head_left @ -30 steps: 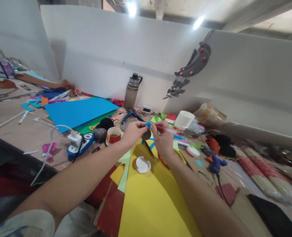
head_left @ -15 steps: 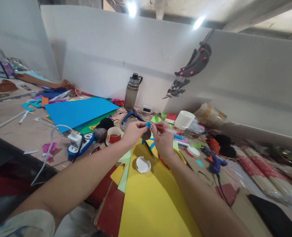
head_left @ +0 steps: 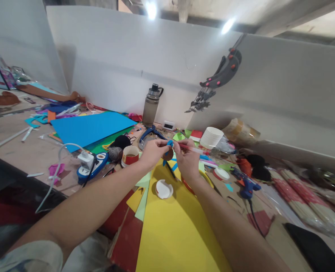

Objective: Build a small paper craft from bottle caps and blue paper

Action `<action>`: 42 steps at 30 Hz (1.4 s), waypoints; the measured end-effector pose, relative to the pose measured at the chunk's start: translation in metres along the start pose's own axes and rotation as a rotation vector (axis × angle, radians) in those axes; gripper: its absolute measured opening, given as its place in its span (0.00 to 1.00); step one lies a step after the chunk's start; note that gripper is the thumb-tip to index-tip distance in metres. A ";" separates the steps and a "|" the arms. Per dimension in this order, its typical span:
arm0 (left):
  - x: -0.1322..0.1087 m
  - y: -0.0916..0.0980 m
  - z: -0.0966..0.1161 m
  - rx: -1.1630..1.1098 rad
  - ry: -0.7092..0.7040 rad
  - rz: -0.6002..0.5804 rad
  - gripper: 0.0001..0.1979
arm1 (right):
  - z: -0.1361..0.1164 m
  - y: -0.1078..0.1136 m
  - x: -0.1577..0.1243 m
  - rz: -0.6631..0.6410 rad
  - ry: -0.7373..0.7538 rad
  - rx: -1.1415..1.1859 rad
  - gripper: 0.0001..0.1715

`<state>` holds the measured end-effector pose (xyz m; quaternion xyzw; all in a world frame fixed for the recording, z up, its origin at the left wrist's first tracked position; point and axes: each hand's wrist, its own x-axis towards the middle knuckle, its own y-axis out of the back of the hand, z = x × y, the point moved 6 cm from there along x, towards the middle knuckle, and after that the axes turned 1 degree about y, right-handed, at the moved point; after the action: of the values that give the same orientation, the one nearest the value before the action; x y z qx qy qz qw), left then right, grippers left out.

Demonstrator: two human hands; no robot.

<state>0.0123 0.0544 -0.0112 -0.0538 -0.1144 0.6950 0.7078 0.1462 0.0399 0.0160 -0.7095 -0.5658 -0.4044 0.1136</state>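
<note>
My left hand point(head_left: 154, 154) is closed in a pinch on a small curled blue piece point(head_left: 170, 143), in front of my chest. Just below it hangs a brown round piece point(head_left: 168, 155) with another blue bit at its lower edge; I cannot tell how they are joined. Against the blue piece, my right hand point(head_left: 188, 160) grips a thin red pen-like stick point(head_left: 195, 149), which sticks out to the right. Under both hands lies a yellow sheet point(head_left: 179, 226), with a white cut paper cup base point(head_left: 164, 189) and a dark pencil-like stick point(head_left: 171, 170) on it.
A red-and-white paper cup point(head_left: 130, 155) and a blue power strip point(head_left: 92, 169) stand left. Blue card point(head_left: 93, 128) lies behind them, near a water bottle point(head_left: 151, 105). Rightward are stacked white cups point(head_left: 211, 137), a blue glue gun point(head_left: 248, 187) and wrapped sticks point(head_left: 300, 196).
Both hands keep almost the same place and hold. The grey hanging decoration on the wall has swung slightly to the left.
</note>
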 end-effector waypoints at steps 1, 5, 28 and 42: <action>0.000 0.000 0.000 -0.004 0.004 0.000 0.15 | 0.000 0.000 0.000 -0.003 -0.001 -0.003 0.09; 0.001 0.000 -0.001 -0.012 0.013 0.001 0.15 | 0.000 0.000 0.000 -0.002 -0.007 0.002 0.09; 0.008 0.004 -0.003 -0.198 0.039 0.003 0.19 | 0.016 0.006 -0.001 -0.122 -0.398 0.234 0.16; -0.005 -0.012 0.006 -0.077 0.115 -0.218 0.19 | 0.017 0.005 -0.029 -0.143 -0.693 0.585 0.19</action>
<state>0.0227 0.0483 -0.0026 -0.1079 -0.1055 0.6046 0.7821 0.1573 0.0282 -0.0143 -0.7000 -0.7085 0.0265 0.0850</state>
